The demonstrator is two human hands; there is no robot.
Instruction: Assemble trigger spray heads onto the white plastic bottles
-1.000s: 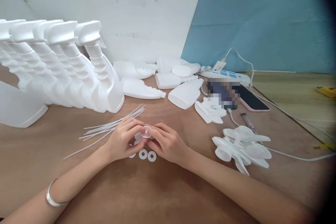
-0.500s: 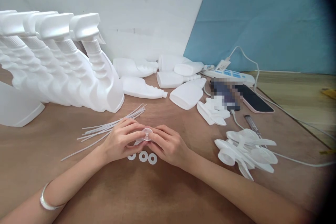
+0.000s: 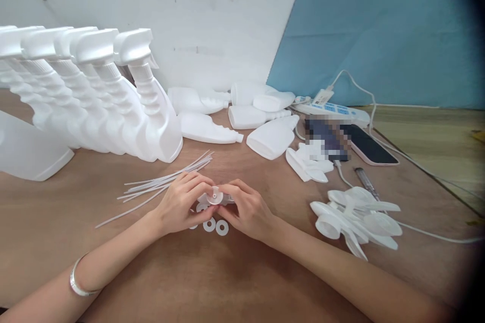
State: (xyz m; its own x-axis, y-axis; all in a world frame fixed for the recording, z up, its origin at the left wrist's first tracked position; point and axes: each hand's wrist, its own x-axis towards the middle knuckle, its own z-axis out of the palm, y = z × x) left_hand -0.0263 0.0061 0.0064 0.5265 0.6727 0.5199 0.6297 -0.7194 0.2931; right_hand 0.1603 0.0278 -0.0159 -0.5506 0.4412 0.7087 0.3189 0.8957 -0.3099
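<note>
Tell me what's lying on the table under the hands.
Two white washer rings lie fully visible below the hands; a third peeks from under the left hand. The hands cover anything else beneath.

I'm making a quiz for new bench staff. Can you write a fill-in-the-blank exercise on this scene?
1. The left hand and right hand together hold one small white ____ part.
2. The loose white rings lie on the table just ____ the hands.
3. The bracelet is on the ____ wrist.
4. The thin tubes lie in front of the upright spray ____.

Missing words: plastic; below; left; bottles
</note>
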